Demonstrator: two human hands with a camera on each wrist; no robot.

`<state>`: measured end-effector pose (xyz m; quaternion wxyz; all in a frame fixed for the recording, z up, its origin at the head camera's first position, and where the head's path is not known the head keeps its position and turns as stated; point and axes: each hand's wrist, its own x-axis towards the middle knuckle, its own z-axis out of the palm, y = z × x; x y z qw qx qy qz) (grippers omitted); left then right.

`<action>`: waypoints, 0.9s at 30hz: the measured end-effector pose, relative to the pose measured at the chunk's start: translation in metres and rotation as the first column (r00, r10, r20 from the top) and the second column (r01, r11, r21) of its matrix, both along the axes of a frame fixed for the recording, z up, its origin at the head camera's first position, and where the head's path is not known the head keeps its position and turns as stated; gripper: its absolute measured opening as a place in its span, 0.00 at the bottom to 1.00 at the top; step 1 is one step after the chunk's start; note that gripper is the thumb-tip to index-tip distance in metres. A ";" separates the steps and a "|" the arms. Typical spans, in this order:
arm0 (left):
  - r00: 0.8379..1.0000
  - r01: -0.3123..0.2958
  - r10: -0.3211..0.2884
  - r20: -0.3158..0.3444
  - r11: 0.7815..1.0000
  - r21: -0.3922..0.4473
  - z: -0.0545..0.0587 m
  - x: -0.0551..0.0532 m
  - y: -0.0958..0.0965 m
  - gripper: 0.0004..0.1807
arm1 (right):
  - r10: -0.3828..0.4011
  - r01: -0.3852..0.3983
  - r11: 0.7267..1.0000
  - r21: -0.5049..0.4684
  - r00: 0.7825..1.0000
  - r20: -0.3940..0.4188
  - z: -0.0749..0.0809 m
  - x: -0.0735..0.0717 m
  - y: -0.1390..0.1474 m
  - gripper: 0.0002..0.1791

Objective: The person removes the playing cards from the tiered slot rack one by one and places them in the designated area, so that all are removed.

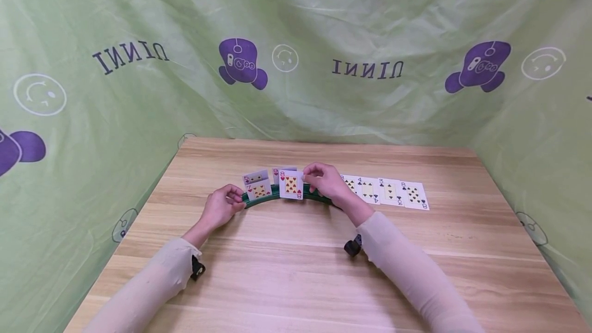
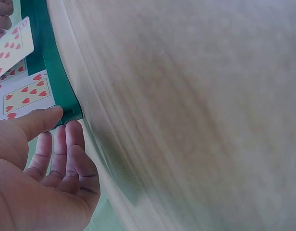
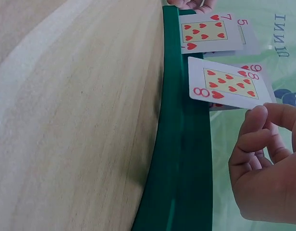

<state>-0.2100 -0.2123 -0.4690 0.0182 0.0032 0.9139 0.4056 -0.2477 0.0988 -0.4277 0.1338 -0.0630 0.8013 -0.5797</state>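
My right hand (image 1: 327, 183) pinches the eight of hearts (image 1: 291, 185) by its upper right corner, between thumb and finger. The card is held face toward me, over the front of a curved green card holder (image 1: 264, 199). In the right wrist view it overlaps another heart card (image 3: 267, 86) standing behind it. At the holder's left end, my left hand (image 1: 221, 205) grips the tip, thumb on top and fingertips below. Beside that hand the seven of hearts (image 1: 259, 189) stands in the front of the holder, with a five (image 1: 256, 176) behind it.
Right of the holder, several black-suited cards lie face up in an overlapping row, among them a four (image 1: 368, 190) and an eight (image 1: 414, 196) at the far end. The wooden table (image 1: 296, 271) is bordered behind and at the sides by a green printed curtain (image 1: 296, 107).
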 end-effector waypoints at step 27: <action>1.000 0.001 -0.001 0.006 1.000 0.006 0.001 -0.001 -0.001 0.14 | -0.027 0.027 1.000 0.006 0.999 0.025 -0.002 0.015 0.027 0.09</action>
